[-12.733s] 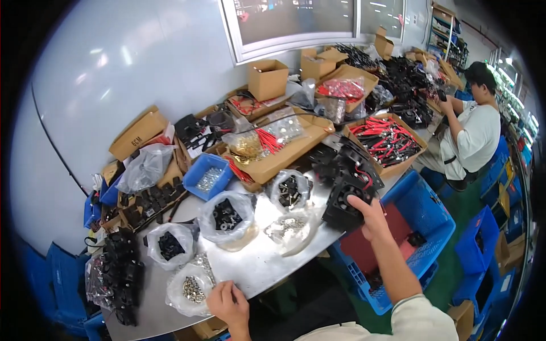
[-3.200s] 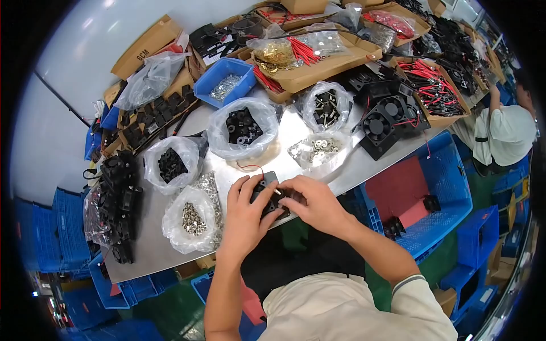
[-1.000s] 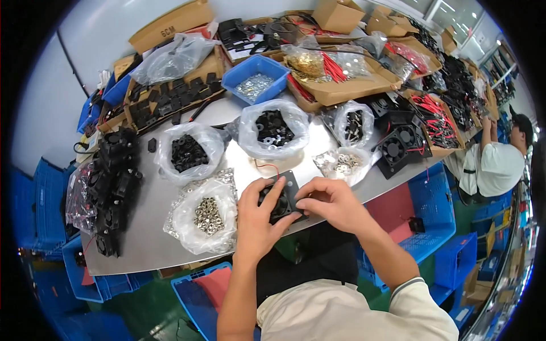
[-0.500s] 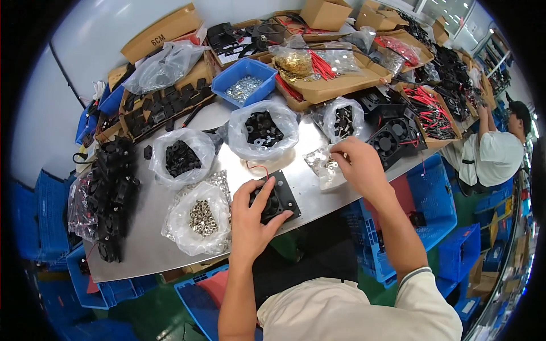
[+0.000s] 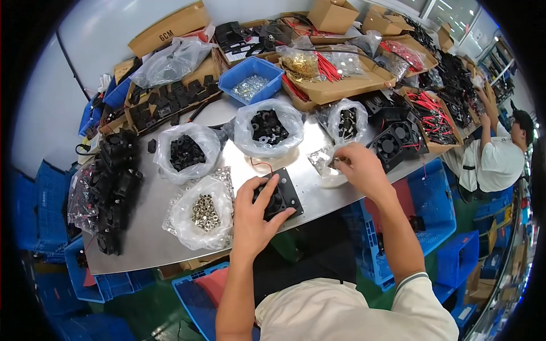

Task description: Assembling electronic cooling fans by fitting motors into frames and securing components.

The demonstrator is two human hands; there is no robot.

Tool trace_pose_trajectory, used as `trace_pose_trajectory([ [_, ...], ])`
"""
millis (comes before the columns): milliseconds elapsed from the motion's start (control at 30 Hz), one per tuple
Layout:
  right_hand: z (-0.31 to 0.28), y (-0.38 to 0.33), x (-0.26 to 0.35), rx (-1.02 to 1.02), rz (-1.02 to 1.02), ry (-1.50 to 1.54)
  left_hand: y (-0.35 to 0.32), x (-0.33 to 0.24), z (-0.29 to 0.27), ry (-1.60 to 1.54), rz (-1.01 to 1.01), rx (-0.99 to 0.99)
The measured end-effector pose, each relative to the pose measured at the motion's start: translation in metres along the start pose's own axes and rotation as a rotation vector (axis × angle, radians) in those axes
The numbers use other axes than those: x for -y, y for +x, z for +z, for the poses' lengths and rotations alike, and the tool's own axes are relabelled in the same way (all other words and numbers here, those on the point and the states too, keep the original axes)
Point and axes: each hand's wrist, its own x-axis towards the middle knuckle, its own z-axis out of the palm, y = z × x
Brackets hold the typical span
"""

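Note:
My left hand (image 5: 256,207) is closed round a black cooling fan on a square plate (image 5: 292,195), which lies at the near edge of the metal table with a thin red wire (image 5: 263,164) running from its far side. My right hand (image 5: 364,170) is at a small clear plastic bag (image 5: 319,161) of small metal parts. Its fingers are curled together, and whatever lies between them is too small to make out. Beyond it stands an open bag of dark screw-like parts (image 5: 348,124). More fans (image 5: 388,146) lie to the right of it.
Open bags of black rubber-like pieces (image 5: 187,152), dark washers (image 5: 267,128) and metal nuts (image 5: 205,213) stand on the table. A blue bin (image 5: 250,81) holds small metal parts. Stacked black fans (image 5: 116,187) line the left. A blue crate (image 5: 438,199) sits below right. Another person (image 5: 503,153) works at far right.
My right hand's fingertips have dipped lower into the small bag of metal parts. My left hand stays on the fan. The view has shifted slightly.

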Motion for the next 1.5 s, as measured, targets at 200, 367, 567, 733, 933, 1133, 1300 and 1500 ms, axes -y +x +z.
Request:
trace_pose_trajectory([
  [200, 0.006, 0.002, -0.005, 0.035, -0.022, -0.051, 0.002, -0.002, -0.001, -0.028, -0.005, -0.002],
  [367, 0.001, 0.002, -0.005, -0.047, 0.053, 0.187, 0.001, 0.001, -0.001, -0.02, 0.01, -0.015],
  [567, -0.003, -0.001, -0.003, -0.138, -0.039, 0.077, 0.002, 0.001, -0.002, -0.009, 0.029, -0.012],
  [733, 0.002, -0.024, 0.05, 0.201, 0.122, 0.648, 0.0, 0.001, -0.001, -0.023, 0.025, -0.017],
  [933, 0.023, -0.027, 0.079, 0.34, 0.032, 0.604, 0.002, 0.001, -0.002, -0.029, 0.009, -0.016],
  [1133, 0.026, -0.019, 0.08, 0.374, 0.059, 0.573, 0.0, 0.004, -0.003, -0.015, 0.028, -0.016],
  [1300, 0.028, -0.02, 0.077, 0.436, 0.188, 0.701, 0.0, 0.004, -0.003, -0.005, 0.039, -0.022],
  [1500, 0.021, -0.019, 0.079, 0.462, 0.334, 0.799, 0.0, 0.005, -0.004, -0.008, 0.044, -0.024],
])
